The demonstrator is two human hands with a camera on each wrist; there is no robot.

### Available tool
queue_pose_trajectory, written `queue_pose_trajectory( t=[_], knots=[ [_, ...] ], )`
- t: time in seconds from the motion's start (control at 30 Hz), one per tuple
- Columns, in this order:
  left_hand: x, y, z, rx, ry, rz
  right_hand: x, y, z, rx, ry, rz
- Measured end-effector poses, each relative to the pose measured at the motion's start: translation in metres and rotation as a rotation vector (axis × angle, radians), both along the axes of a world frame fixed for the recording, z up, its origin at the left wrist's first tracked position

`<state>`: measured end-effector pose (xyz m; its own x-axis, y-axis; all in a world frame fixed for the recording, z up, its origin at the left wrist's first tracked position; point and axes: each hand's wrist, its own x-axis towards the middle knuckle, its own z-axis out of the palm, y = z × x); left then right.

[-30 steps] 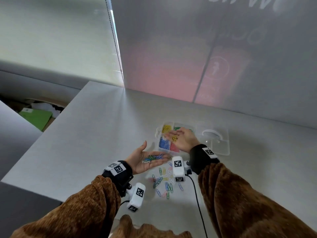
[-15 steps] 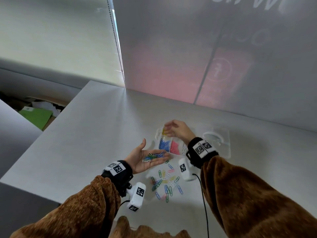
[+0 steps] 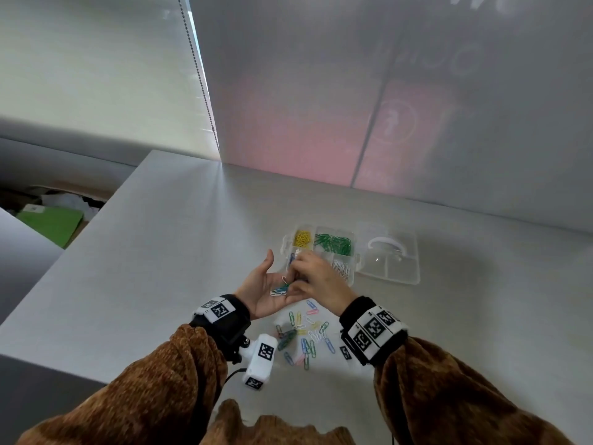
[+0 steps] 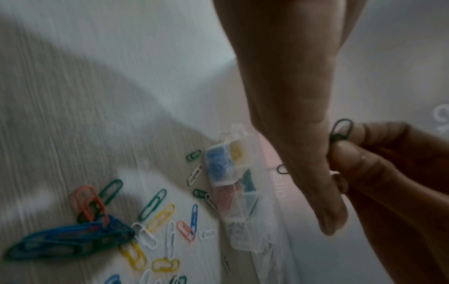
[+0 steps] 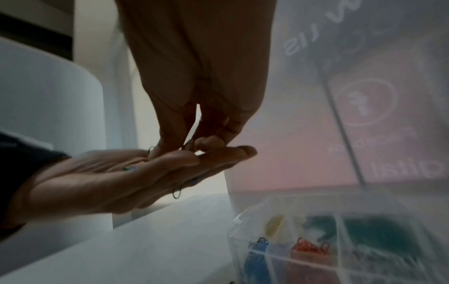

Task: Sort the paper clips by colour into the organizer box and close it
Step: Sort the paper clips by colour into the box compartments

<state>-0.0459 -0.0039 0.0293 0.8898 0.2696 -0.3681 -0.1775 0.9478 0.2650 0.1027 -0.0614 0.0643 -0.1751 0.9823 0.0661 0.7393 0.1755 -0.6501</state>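
My left hand [image 3: 261, 292] lies palm up and flat, just in front of the clear organizer box [image 3: 353, 263]. A small bunch of paper clips [image 3: 278, 290] rests on the palm. My right hand [image 3: 296, 279] reaches into that palm and pinches a dark green clip [image 4: 340, 130] between thumb and fingers. The box stands with its lid [image 3: 390, 260] swung to the right. Yellow clips [image 3: 303, 238], green clips [image 3: 333, 244] and white clips [image 3: 341, 268] fill separate compartments. My hands hide the box's near-left compartments in the head view. Blue and red clips show in the organizer box [image 5: 303, 249] in the right wrist view.
Several loose mixed-colour clips [image 3: 305, 337] lie scattered on the white table [image 3: 160, 252] between my wrists, near its front edge. A translucent wall rises behind the box. The table's left edge drops off to a floor with a green sheet [image 3: 51, 221].
My right hand has come back from the far-left yellow compartment to my left palm and now pinches a green clip. The left hand stayed palm up in about the same place.
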Motion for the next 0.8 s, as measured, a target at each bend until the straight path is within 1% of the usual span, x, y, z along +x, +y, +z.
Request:
queue_pose_trajectory(
  t=[0.07,0.13,0.2,0.27,0.33,0.37,0.4,0.43,0.5,0.57,0.7,0.77,0.8],
  knots=[
    [0.001,-0.001,0.003,-0.017,-0.061,-0.005,0.001,-0.003,0.004,-0.029,0.205,-0.101],
    [0.001,-0.001,0.004,0.010,-0.061,-0.018,0.003,-0.008,0.011,-0.121,0.493,-0.190],
    [0.001,-0.002,0.004,0.022,-0.057,-0.024,0.006,-0.012,0.016,-0.229,0.764,-0.212],
    [0.004,-0.003,0.003,0.028,-0.036,-0.018,0.006,-0.016,0.017,-0.315,0.934,-0.199],
    [0.005,-0.004,0.003,0.036,0.011,-0.012,0.006,-0.018,0.018,-0.357,0.990,-0.203],
    [0.006,-0.005,0.003,0.042,0.017,-0.013,0.004,-0.018,0.020,-0.368,0.959,-0.203],
    [0.007,-0.006,0.004,0.056,0.017,-0.019,0.002,-0.019,0.021,-0.361,0.868,-0.189],
    [0.008,-0.007,0.006,0.068,0.015,-0.025,0.001,-0.020,0.023,-0.327,0.713,-0.167],
    [0.008,-0.008,0.006,0.065,0.010,-0.029,-0.001,-0.020,0.025,-0.198,0.389,-0.110],
    [0.008,-0.008,0.006,0.074,0.011,-0.038,0.002,-0.018,0.027,-0.091,0.212,-0.076],
    [0.008,-0.006,0.008,0.065,0.039,-0.046,0.012,-0.016,0.021,-0.061,0.008,0.012],
    [0.009,-0.007,0.011,0.079,0.027,-0.069,0.012,-0.017,0.020,-0.055,-0.012,0.035],
    [0.010,-0.007,0.012,0.081,0.016,-0.076,0.012,-0.017,0.020,-0.057,0.015,0.029]
  ],
)
